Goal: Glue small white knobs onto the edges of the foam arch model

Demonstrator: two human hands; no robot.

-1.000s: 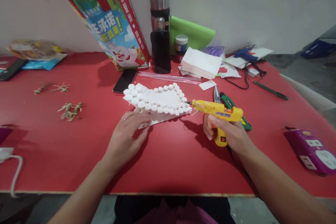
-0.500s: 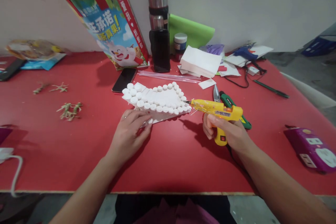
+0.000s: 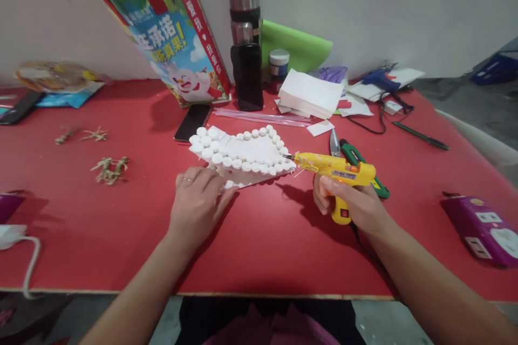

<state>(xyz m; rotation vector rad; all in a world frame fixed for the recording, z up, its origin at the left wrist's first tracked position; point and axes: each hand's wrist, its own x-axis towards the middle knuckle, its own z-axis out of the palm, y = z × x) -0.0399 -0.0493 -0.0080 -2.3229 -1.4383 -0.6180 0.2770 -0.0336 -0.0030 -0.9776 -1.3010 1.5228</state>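
A white craft piece (image 3: 254, 151), edged with rows of small round white pellets, rests at a slant on the red table. At its near left edge is my left hand (image 3: 198, 188), fingers bent against it and thumb beside a small white bit on the lower base; the fingertips are partly hidden. My right hand (image 3: 343, 194) is wrapped round the handle of a yellow hot glue gun (image 3: 324, 161). The gun's nozzle meets the right end of the pellet row. Thin strands of glue hang near the nozzle.
Green-handled pliers (image 3: 351, 152) lie behind the glue gun. Clear glue sticks (image 3: 263, 117), a phone (image 3: 193, 123) and white paper (image 3: 309, 92) are farther back. A purple power socket (image 3: 477, 226) sits at right, knotted straw pieces (image 3: 110, 170) at left. The gun's cord trails right.
My left hand has shifted slightly left along the craft piece, its fingers more bent. The glue gun stays at the same spot on the pellets.
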